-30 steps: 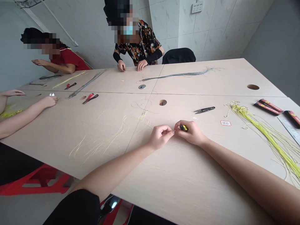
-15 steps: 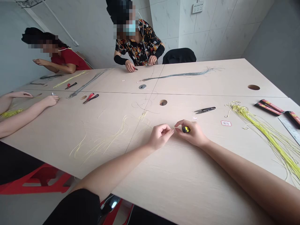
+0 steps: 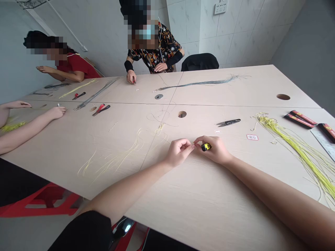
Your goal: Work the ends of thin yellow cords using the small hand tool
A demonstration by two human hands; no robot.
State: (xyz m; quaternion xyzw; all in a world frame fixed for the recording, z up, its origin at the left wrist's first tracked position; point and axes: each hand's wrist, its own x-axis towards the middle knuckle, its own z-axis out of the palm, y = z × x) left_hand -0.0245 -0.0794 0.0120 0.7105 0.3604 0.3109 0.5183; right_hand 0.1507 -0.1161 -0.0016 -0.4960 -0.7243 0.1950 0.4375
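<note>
My left hand (image 3: 179, 152) is closed, thumb and index finger pinched on something too small to make out. Its fingertips meet those of my right hand (image 3: 215, 149) just above the table. Curled in my right hand is a short black and yellow lighter (image 3: 206, 146), one end poking out past the fingers. Its thumb and index finger are pinched together at the left hand's fingertips. Beyond the hands, pale yellow lines (image 3: 136, 141) lie loose on the table (image 3: 209, 202). Black thread snips (image 3: 230, 122) rest farther back on the right.
At right lie a bundle of yellow lines (image 3: 295, 146) with small hooks, black-and-red boxes (image 3: 299, 119) and a ruler (image 3: 323, 143). Red-handled pliers (image 3: 101, 109) sit left. A table hole (image 3: 182, 114) lies ahead. A co-worker's arm (image 3: 34, 125) reaches in from the left; two people sit opposite.
My right fingers have closed in on my left fingertips, and the lighter has tilted slightly. Across the table, a co-worker's hand with a red-handled tool has moved to the left.
</note>
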